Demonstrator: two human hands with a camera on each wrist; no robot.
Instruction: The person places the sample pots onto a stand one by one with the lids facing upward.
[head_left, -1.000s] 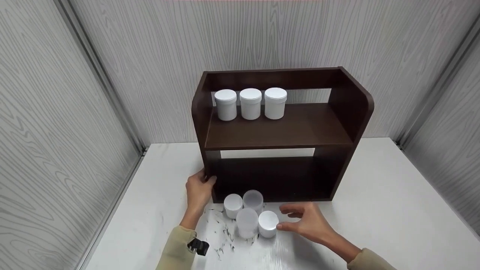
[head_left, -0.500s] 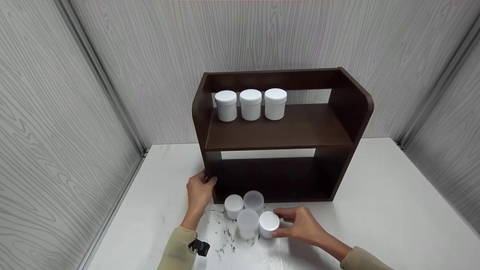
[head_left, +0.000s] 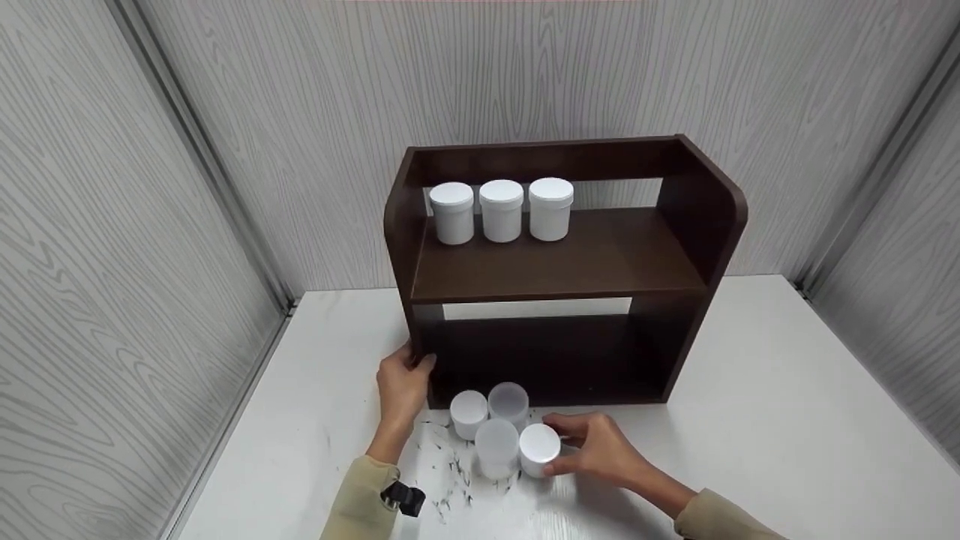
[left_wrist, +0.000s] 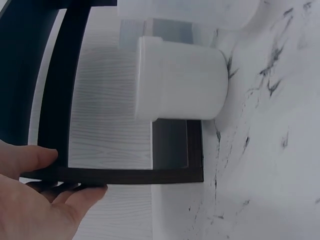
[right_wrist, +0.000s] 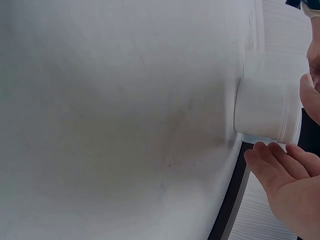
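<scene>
A dark brown two-tier shelf (head_left: 559,274) stands on the white table. My left hand (head_left: 401,386) grips its left side panel low down, the thumb (left_wrist: 32,157) on one face and the fingers on the other. In front of the shelf, two white lidded jars and two translucent cups stand close together. My right hand (head_left: 600,450) holds the right-hand white jar (head_left: 540,448) between thumb and fingers; the jar is upright on the table. Beside it are the front translucent cup (head_left: 496,450) and the rear one (head_left: 508,403). The other white jar (head_left: 469,414) is nearest my left hand.
On the upper tier, a left jar (head_left: 453,214), a middle jar (head_left: 502,211) and a right jar (head_left: 550,210) stand in a row towards the left. Dark marks (head_left: 454,476) show on the tabletop. Grey wood-patterned walls (head_left: 300,90) enclose the table behind and at both sides.
My right hand has moved left, and its thumb and fingers have closed round the right-hand white jar. The left hand keeps its grip on the shelf; the jars and cups stand essentially as before.
</scene>
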